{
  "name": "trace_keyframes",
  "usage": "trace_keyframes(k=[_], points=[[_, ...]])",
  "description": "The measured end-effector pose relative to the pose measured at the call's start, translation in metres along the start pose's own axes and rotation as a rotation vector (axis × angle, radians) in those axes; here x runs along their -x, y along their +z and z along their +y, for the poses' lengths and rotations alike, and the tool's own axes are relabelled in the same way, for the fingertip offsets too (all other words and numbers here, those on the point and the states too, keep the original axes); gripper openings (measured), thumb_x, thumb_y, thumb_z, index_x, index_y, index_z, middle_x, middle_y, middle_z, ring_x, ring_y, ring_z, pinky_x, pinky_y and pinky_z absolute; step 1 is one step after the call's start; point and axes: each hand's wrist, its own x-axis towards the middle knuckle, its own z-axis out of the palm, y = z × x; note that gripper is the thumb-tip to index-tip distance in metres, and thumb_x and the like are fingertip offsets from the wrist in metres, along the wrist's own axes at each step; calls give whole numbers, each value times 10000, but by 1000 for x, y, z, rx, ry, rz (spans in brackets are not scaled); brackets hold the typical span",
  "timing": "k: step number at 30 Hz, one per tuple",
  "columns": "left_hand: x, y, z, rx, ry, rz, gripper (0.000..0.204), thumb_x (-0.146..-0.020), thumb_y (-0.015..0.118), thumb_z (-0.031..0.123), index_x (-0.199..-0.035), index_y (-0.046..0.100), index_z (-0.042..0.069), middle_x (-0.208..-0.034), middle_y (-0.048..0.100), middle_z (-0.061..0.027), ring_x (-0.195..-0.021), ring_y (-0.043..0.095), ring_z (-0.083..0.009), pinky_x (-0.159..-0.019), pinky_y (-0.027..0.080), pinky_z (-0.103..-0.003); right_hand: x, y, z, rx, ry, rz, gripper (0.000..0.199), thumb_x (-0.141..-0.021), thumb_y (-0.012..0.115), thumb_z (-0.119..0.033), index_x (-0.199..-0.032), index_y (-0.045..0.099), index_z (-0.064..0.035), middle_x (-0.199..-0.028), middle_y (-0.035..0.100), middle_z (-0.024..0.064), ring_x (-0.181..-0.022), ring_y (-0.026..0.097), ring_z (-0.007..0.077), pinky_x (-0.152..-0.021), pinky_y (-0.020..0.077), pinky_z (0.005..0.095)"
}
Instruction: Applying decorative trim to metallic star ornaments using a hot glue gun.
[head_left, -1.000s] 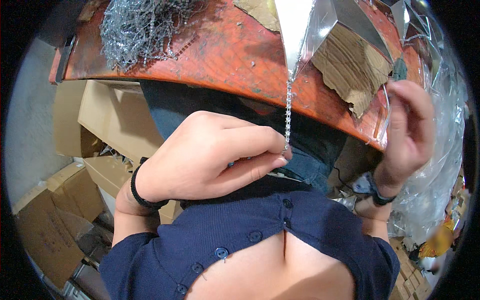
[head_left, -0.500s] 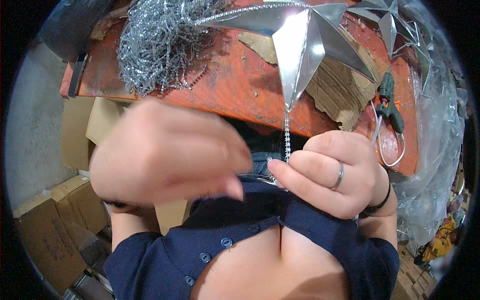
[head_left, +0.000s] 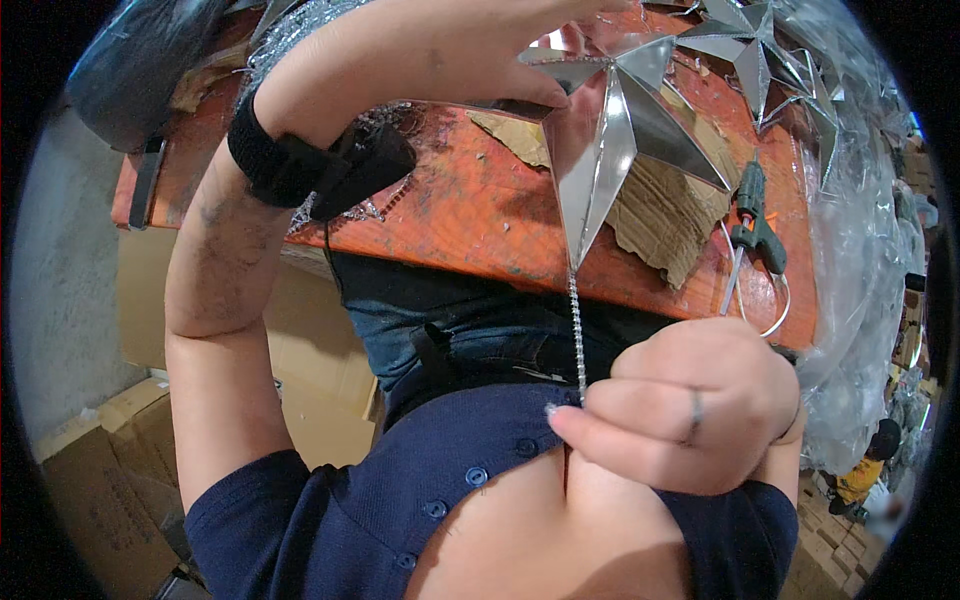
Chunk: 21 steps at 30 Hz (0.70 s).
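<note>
My left hand (head_left: 530, 60) reaches across the table to a silver, mirror-like five-pointed star (head_left: 597, 165), its thumb apart from its stretched fingers. The hand covers the star's left point; whether it presses on the star I cannot tell. My right hand (head_left: 690, 410) is closed near my chest, thumb and forefinger pinching the lower end of a thin rhinestone chain (head_left: 577, 340). From the star's bottom tip the chain runs down, nearly straight, past the table edge to that pinch.
On the worn red table (head_left: 440, 220) lie torn cardboard (head_left: 665, 215), a green glue gun (head_left: 752, 215) with a white cable and a second silver star (head_left: 745, 50). My left forearm partly hides a tangled silver heap (head_left: 300, 30). Clear plastic (head_left: 850, 330) hangs at right; boxes (head_left: 110, 490) stand lower left.
My left hand has swung from in front of my body up to the star. My right hand has drawn the chain end lower, so more chain shows. The view has shifted slightly.
</note>
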Motion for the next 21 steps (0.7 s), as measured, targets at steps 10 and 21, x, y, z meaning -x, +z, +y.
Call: trace_keyframes(k=[10, 21], points=[[-16, 14, -31, 30, 44, -117, 775, -850, 674, 118, -1480, 247, -28, -1301, 553, -263, -1188, 548, -368, -996, 449, -443, -27, -45, 75, -9, 734, 73, 106, -861, 690, -69, -946, 701, -8, -829, 663, 28, -800, 615, 101, -736, 474, 258], [-14, -35, 4, 128, -102, -512, 811, -832, 637, 90, -1476, 183, -100, -1071, 618, -296, -742, 623, -308, -657, 488, -393, -48, -49, 101, -445, 932, 99, 94, -859, 690, -18, -920, 662, 48, -820, 664, 35, -756, 603, 78, -677, 461, 211]])
